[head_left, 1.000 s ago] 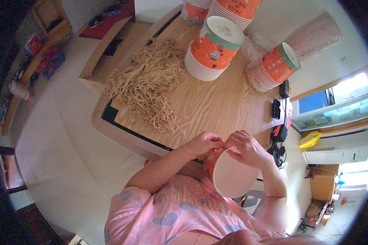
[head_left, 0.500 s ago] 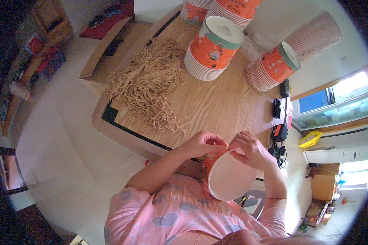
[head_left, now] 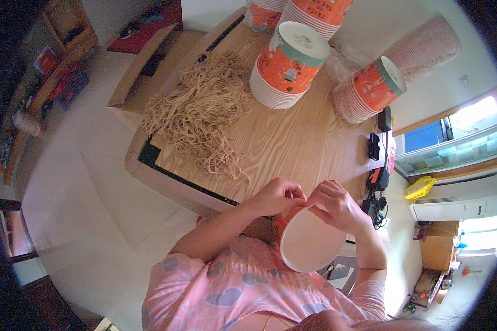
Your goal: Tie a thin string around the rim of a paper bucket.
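An orange paper bucket (head_left: 313, 243) with a white inside is tipped on its side between my hands, its mouth turned up toward me at the table's near edge. My left hand (head_left: 277, 197) is closed in a pinch at the far side of the rim; what lies between its fingertips is too small to make out. Opposite it, my right hand (head_left: 337, 208) grips the rim, thumb and fingers bent over the edge. The fingertips of both hands nearly meet. Beyond my left hand lies a loose heap of tan cords (head_left: 201, 118).
The wooden table (head_left: 298, 146) bears upside-down stacks of orange buckets (head_left: 288, 74), with another stack (head_left: 370, 91) to the right. A plastic-wrapped stack (head_left: 428, 48) leans behind. Black cables (head_left: 375, 209) sit at the right edge. An open cardboard box (head_left: 138, 77) stands left of the table.
Both hands have shifted slightly toward me at the rim, and their fingers have moved a little. The bucket stays almost in place.
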Action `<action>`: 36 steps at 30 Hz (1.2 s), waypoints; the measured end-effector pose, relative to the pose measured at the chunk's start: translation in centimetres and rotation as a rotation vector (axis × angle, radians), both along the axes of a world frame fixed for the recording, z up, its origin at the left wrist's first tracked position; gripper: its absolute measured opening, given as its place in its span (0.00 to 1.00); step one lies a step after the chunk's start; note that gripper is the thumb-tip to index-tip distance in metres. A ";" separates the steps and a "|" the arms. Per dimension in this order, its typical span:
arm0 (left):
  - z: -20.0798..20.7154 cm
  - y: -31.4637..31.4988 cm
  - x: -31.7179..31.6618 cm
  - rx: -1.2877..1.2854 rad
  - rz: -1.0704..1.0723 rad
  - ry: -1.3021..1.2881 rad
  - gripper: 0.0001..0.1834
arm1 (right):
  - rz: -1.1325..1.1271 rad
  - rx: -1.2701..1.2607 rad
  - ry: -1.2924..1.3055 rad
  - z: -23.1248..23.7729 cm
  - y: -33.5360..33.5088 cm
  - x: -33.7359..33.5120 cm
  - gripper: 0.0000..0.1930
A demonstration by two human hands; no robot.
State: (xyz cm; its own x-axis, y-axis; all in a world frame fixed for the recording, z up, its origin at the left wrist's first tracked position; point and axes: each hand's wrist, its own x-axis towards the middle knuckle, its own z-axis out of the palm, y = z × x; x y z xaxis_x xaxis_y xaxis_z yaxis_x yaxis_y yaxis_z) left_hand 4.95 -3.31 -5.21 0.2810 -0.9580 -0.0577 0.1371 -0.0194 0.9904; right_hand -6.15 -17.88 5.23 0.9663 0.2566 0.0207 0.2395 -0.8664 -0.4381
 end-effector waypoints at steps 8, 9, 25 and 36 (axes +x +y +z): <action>-0.2 -0.2 -0.7 -0.027 0.131 0.057 0.07 | -0.108 0.046 -0.001 0.3 0.5 -0.7 0.08; -0.3 -0.2 -0.6 -0.042 0.150 0.015 0.07 | -0.163 0.091 0.014 0.3 0.6 -0.7 0.07; 0.7 0.4 -0.7 -0.160 0.365 -0.452 0.06 | -0.460 0.460 0.713 -2.4 -3.2 2.2 0.07; 0.9 0.8 0.4 -0.127 0.339 -0.438 0.07 | -0.504 0.568 0.832 -2.9 -3.1 2.6 0.05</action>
State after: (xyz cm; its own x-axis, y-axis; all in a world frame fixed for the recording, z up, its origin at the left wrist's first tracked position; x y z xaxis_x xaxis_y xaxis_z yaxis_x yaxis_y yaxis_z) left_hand 5.35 -2.54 -4.29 0.5455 -0.8020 0.2431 -0.3093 0.0769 0.9478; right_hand -3.58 -20.96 2.30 0.7249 -0.0085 -0.6888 -0.6319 -0.4061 -0.6601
